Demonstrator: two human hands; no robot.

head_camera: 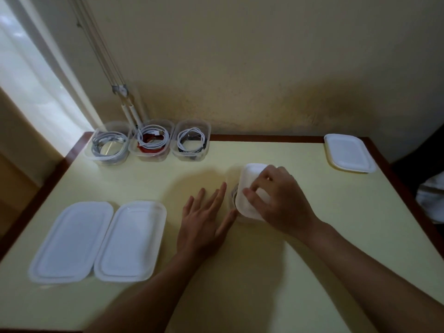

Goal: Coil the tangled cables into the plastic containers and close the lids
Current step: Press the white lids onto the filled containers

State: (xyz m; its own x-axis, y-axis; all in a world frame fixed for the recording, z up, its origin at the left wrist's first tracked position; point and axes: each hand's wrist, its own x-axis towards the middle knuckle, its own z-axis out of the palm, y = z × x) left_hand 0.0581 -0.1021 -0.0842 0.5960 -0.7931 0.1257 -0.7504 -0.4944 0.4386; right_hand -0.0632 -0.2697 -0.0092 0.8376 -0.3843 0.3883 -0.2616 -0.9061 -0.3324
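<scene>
A white lid [251, 175] is held over a cable container [231, 204] at mid-table.
The right hand [276, 195] curls its fingers over the lid, nearly hiding the container; only a dark sliver of cable [234, 191] shows. The left hand [204, 219] lies flat beside it, fingers spread. Bare table [312, 272] lies in front.

White lids [72, 241], pale yellow table [264, 272] with brown edging, red cable [146, 150].
</scene>
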